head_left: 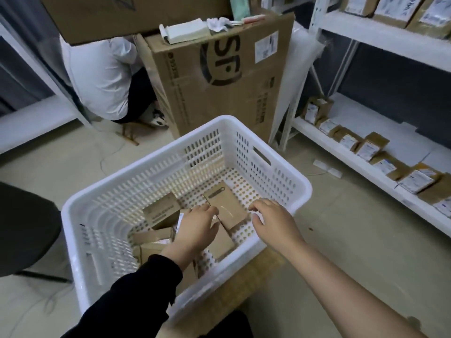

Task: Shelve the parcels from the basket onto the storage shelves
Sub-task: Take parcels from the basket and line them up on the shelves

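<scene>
Head view: "SF" carton [219, 93] behind basket [158, 176]

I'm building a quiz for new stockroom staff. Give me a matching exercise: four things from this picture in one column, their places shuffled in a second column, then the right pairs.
Things
1. white basket
2. SF carton
3. labelled parcels
4. left hand

Places
A. in a row on the low white shelf
B. inside the basket, over brown boxes
C. in the foreground, holding brown boxes
D. standing behind the basket

Pairs: 1-C, 2-D, 3-A, 4-B
</scene>
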